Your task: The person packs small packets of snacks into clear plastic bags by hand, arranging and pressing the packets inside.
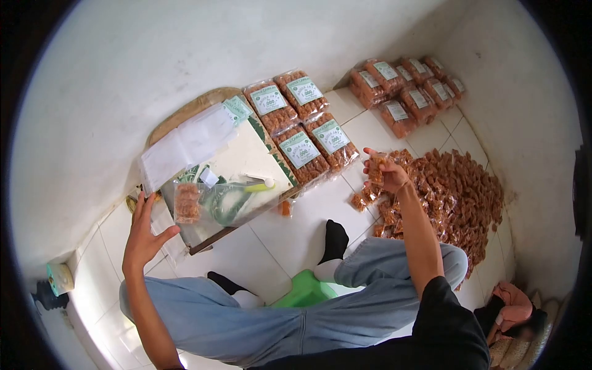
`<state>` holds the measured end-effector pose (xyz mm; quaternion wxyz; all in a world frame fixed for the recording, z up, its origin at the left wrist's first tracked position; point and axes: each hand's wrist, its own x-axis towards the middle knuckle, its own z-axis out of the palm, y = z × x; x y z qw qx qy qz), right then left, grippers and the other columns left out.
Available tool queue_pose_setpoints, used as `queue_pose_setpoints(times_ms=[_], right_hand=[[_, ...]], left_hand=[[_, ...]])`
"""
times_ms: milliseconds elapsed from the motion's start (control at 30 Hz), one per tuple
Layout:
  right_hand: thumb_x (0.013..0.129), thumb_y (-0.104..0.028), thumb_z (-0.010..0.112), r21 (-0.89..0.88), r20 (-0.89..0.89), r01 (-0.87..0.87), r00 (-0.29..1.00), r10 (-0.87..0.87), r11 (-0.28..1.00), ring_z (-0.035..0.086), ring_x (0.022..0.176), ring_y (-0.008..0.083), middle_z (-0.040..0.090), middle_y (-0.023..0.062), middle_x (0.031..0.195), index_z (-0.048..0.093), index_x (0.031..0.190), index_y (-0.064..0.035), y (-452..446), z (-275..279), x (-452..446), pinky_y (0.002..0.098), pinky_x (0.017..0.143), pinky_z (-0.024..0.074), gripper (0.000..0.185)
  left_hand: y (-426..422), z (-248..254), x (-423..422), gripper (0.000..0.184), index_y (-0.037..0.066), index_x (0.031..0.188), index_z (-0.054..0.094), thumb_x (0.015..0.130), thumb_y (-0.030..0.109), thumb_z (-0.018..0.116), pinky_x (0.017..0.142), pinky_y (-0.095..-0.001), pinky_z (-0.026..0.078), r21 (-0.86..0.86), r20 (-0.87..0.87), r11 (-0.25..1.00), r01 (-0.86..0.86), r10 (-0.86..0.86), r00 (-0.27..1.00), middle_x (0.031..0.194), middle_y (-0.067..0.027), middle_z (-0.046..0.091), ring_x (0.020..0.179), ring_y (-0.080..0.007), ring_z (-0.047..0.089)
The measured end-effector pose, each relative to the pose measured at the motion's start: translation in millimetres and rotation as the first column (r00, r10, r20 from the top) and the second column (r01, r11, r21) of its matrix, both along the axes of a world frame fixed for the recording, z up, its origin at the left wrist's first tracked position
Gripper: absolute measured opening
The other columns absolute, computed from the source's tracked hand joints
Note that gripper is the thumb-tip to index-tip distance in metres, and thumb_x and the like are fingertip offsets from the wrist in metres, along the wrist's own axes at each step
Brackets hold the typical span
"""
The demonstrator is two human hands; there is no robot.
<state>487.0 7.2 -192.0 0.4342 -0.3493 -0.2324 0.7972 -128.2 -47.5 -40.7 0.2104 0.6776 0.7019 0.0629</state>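
My left hand (pixel 145 237) is open, its fingers spread beside the left end of a clear plastic bag (pixel 228 202). Inside that end of the bag is a short row of small brown snack packets (pixel 187 203). The bag lies on a low board (pixel 262 161). Over the floor on the right, my right hand (pixel 394 177) is closed on a small clear packet of brown snack (pixel 375 169). Below and to the right of it spreads a big heap of similar packets (pixel 453 197).
Labelled packs (pixel 300 151) stand at the board's right end. Empty plastic sleeves (pixel 188 145) and green labels (pixel 236 110) lie at its back. More filled packs (pixel 419 98) are stacked by the far wall. A green stool (pixel 303 290) is between my legs. Another person (pixel 513 302) appears at lower right.
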Motion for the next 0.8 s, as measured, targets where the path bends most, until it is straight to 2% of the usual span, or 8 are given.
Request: queue_pose_setpoints(times_ms=[67, 133, 200, 333, 400, 433, 533, 800], right_hand=[[0.076, -0.009, 0.066, -0.047, 0.08, 0.089, 0.993, -0.085, 0.995, 0.063, 0.091, 0.0237, 0.062, 0.0097, 0.094, 0.042, 0.14, -0.0042, 0, -8, -4, 0.0425, 0.075, 0.0565, 0.069], [0.075, -0.017, 0.068, -0.085, 0.878, 0.039, 0.476, 0.056, 0.996, 0.062, 0.08, 0.022, 0.06, 0.0067, 0.08, 0.065, 0.113, -0.0078, 8, -67, 16, 0.0408, 0.075, 0.0552, 0.039], [0.076, -0.025, 0.069, -0.031, 0.99, 0.016, 0.139, 0.029, 0.999, 0.06, 0.067, 0.0213, 0.057, 0.0069, 0.068, 0.069, 0.09, -0.0069, -8, -100, 10, 0.0367, 0.07, 0.0548, 0.023], [0.081, -0.034, 0.066, -0.111, 0.981, 0.173, -0.136, 0.135, 0.979, 0.058, 0.065, 0.0208, 0.058, 0.0072, 0.071, 0.064, 0.089, -0.0083, -33, -126, -21, 0.0431, 0.072, 0.055, 0.027], [0.086, -0.043, 0.062, -0.349, 0.849, 0.691, 0.519, -0.099, 0.633, 0.057, 0.063, 0.022, 0.059, 0.0077, 0.072, 0.061, 0.091, -0.0097, -38, -130, -36, 0.0521, 0.076, 0.0534, 0.034], [0.089, -0.052, 0.057, -0.372, 0.791, 0.718, 0.577, -0.204, 0.588, 0.059, 0.069, 0.0232, 0.06, 0.0085, 0.08, 0.06, 0.1, -0.0111, -41, -123, -44, 0.0601, 0.078, 0.051, 0.042], [0.086, -0.05, 0.063, -0.395, 0.703, 0.729, 0.631, -0.328, 0.559, 0.06, 0.097, 0.0311, 0.056, 0.0098, 0.117, 0.057, 0.112, -0.011, -42, -157, -43, 0.0559, 0.072, 0.0551, 0.047], [0.081, -0.035, 0.07, -0.191, 0.978, 0.808, 0.202, 0.043, 0.557, 0.057, 0.103, 0.0329, 0.047, 0.0175, 0.125, 0.035, 0.134, -0.0105, -20, -173, -69, 0.0476, 0.079, 0.0527, 0.068]], left_hand=[[-2, 0, -2, 0.1, 0.01, 0.15, 0.029, 0.072, 0.043, 0.081, 0.115, -0.0414, 0.028, -0.006, 0.015, 1.0, -0.003, 0.003, 1.0, 0.158, -0.017, 0.018, 0.144, -0.0322, 0.024], [-4, -2, -4, 0.099, 0.009, 0.15, 0.029, 0.072, 0.043, 0.081, 0.115, -0.0413, 0.028, -0.004, 0.032, 1.0, -0.008, 0.008, 0.999, 0.158, -0.017, 0.018, 0.144, -0.0321, 0.024], [-3, -5, -6, 0.099, 0.009, 0.15, 0.029, 0.072, 0.042, 0.081, 0.115, -0.0408, 0.028, -0.002, 0.001, 1.0, -0.008, 0.008, 1.0, 0.158, -0.0169, 0.018, 0.144, -0.0317, 0.024], [-3, -6, -5, 0.099, 0.008, 0.149, 0.03, 0.072, 0.043, 0.081, 0.115, -0.0404, 0.028, -0.021, 0.016, 0.999, -0.026, 0.026, 1.0, 0.158, -0.0169, 0.017, 0.145, -0.0315, 0.023], [-2, -6, -4, 0.098, 0.008, 0.149, 0.03, 0.073, 0.043, 0.081, 0.115, -0.0403, 0.027, -0.042, 0.009, 0.999, -0.031, 0.031, 0.999, 0.159, -0.0168, 0.016, 0.145, -0.0313, 0.022], [-2, -10, -6, 0.098, 0.008, 0.149, 0.03, 0.073, 0.043, 0.081, 0.115, -0.0403, 0.027, -0.045, 0.006, 0.998, -0.034, 0.034, 0.999, 0.159, -0.0168, 0.016, 0.145, -0.0313, 0.022], [1, -15, -11, 0.098, 0.008, 0.149, 0.03, 0.073, 0.043, 0.081, 0.115, -0.0401, 0.027, -0.029, -0.017, 1.0, 0.004, -0.005, 1.0, 0.159, -0.0167, 0.016, 0.145, -0.0311, 0.022], [3, -12, -1, 0.095, 0.007, 0.148, 0.032, 0.074, 0.04, 0.081, 0.116, -0.0398, 0.026, -0.086, 0.008, 0.995, -0.051, 0.052, 0.999, 0.158, -0.0175, 0.017, 0.145, -0.0308, 0.022]])
